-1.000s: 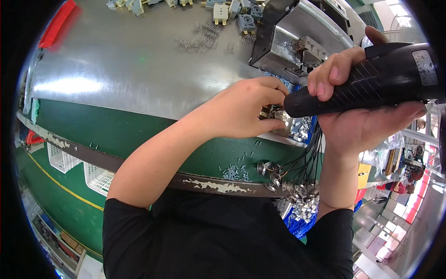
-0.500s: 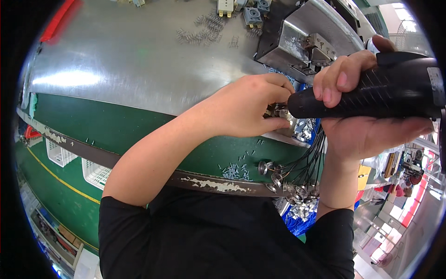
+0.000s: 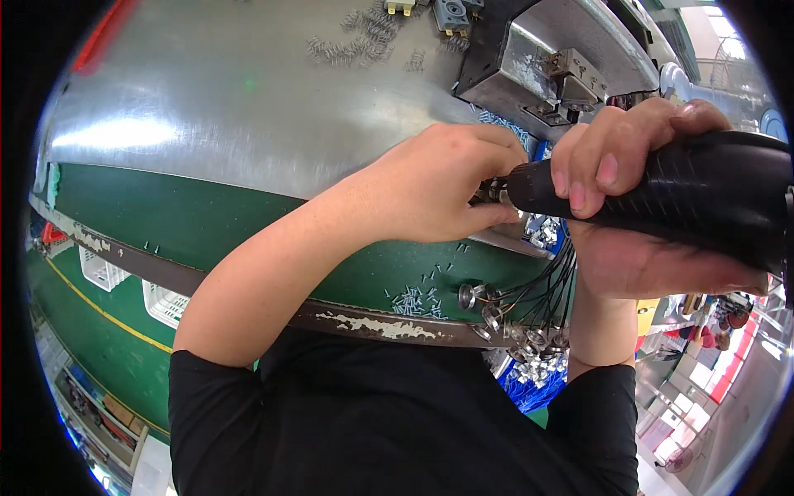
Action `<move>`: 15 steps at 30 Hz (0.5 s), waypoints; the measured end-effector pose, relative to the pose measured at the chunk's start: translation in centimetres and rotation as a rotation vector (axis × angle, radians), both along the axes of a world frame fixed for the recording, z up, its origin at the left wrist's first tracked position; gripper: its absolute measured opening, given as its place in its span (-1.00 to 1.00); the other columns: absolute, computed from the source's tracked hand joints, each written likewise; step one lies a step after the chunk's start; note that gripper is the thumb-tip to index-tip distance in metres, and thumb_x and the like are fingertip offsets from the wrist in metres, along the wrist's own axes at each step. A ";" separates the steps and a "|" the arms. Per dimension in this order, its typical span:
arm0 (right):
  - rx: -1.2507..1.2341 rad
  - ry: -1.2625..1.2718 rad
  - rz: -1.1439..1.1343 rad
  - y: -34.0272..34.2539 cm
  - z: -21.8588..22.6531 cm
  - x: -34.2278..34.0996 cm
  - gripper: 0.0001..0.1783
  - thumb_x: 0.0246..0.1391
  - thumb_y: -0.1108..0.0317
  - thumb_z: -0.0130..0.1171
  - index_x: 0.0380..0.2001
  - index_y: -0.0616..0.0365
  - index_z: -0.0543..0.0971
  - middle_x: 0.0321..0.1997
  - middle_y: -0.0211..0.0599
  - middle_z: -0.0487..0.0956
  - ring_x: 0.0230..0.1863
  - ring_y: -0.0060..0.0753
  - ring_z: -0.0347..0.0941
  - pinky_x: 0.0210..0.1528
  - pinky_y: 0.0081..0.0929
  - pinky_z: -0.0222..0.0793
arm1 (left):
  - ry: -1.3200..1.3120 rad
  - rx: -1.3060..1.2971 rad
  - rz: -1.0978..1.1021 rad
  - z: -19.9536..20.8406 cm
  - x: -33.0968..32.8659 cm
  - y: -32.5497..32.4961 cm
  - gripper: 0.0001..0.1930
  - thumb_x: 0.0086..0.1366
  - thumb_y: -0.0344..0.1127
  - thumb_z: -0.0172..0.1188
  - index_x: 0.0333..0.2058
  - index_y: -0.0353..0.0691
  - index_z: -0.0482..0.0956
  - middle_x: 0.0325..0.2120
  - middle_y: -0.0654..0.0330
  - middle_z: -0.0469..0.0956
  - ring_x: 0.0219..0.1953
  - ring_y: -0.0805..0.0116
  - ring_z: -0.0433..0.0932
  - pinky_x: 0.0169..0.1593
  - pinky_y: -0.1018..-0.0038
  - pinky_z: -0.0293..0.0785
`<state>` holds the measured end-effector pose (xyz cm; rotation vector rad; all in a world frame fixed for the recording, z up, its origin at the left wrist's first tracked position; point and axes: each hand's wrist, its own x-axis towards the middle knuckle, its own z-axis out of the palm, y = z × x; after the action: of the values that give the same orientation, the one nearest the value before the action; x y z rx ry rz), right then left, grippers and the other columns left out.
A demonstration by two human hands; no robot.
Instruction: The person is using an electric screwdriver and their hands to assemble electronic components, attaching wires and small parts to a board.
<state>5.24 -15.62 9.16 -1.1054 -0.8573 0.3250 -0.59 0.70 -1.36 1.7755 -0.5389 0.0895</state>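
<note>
My right hand (image 3: 616,169) wraps round a thick black power screwdriver (image 3: 719,194), which lies across the view with its narrow end pointing left. That end meets a small metal part (image 3: 495,191) pinched between the thumb and fingers of my left hand (image 3: 447,186). Most of the part is hidden by my fingers, so its kind is unclear. Just beside, under the screwdriver, small silvery metal pieces (image 3: 542,231) lie in a tray. Loose screws (image 3: 500,124) are strewn behind my left fingers.
A metal fixture (image 3: 571,83) stands at the back right. Springs (image 3: 360,37) and switch-like blocks (image 3: 451,15) lie on the steel top. Nearer, a screw pile (image 3: 416,302) rests on the green surface, beside round metal parts (image 3: 492,316) with black wires (image 3: 554,281). White crates (image 3: 165,302) stand lower left.
The screwdriver's thick rear end has dropped, tilting it, and my right hand has turned with it. Its narrow end stays at the part, and my left hand keeps its pinch.
</note>
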 end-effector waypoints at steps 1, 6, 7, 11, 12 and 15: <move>0.003 -0.010 0.016 -0.1 0.1 0.1 0.40 -0.11 -0.87 -0.08 0.42 0.18 0.21 -0.35 -0.32 0.45 -0.48 -0.42 0.42 -0.35 -0.33 0.39 | -0.002 -0.001 -0.002 0.1 0.1 0.0 -0.69 0.13 -0.33 0.47 -0.15 -0.26 0.69 -0.21 0.11 0.65 -0.21 0.04 0.66 -0.13 0.25 0.60; 0.023 -0.069 0.086 0.0 0.1 0.6 0.41 -0.11 -0.87 -0.08 0.43 0.17 0.20 -0.35 -0.32 0.45 -0.48 -0.42 0.41 -0.35 -0.32 0.39 | 0.004 0.007 -0.030 0.3 0.2 0.3 -0.70 0.14 -0.31 0.47 -0.17 -0.27 0.68 -0.24 0.10 0.64 -0.18 0.01 0.65 -0.12 0.23 0.58; 0.029 -0.084 0.101 0.0 0.1 0.7 0.41 -0.11 -0.87 -0.08 0.44 0.17 0.20 -0.35 -0.32 0.45 -0.48 -0.41 0.41 -0.35 -0.32 0.39 | -0.003 0.009 -0.033 0.4 0.2 0.3 -0.70 0.14 -0.31 0.47 -0.17 -0.27 0.68 -0.24 0.10 0.64 -0.18 0.01 0.65 -0.12 0.23 0.58; 0.043 -0.144 0.125 -0.5 0.9 1.2 0.41 -0.11 -0.87 -0.08 0.45 0.17 0.20 -0.36 -0.32 0.45 -0.48 -0.41 0.41 -0.35 -0.32 0.38 | -0.030 0.012 -0.063 0.6 0.5 0.2 -0.71 0.15 -0.31 0.46 -0.18 -0.30 0.68 -0.22 0.09 0.65 -0.16 0.00 0.65 -0.10 0.23 0.58; 0.059 -0.131 0.077 -1.0 1.7 1.6 0.39 -0.06 -0.83 -0.06 0.45 0.20 0.18 -0.36 -0.31 0.45 -0.48 -0.39 0.41 -0.33 -0.31 0.37 | -0.051 0.009 -0.058 0.6 0.5 0.1 -0.71 0.15 -0.32 0.45 -0.18 -0.31 0.68 -0.22 0.09 0.66 -0.15 -0.01 0.64 -0.08 0.23 0.58; 0.061 -0.107 -0.079 -2.8 2.0 2.9 0.27 0.13 -0.73 -0.15 0.45 0.25 0.18 -0.30 -0.23 0.47 -0.39 -0.31 0.46 -0.25 -0.30 0.37 | -0.128 0.026 -0.024 0.9 0.3 -0.2 -0.70 0.13 -0.34 0.45 -0.15 -0.29 0.68 -0.20 0.07 0.66 -0.11 -0.02 0.63 -0.03 0.21 0.58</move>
<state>8.17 -18.40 11.21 -1.1048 -0.9097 0.1741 -0.25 0.49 -0.42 1.7961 -0.6561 0.1806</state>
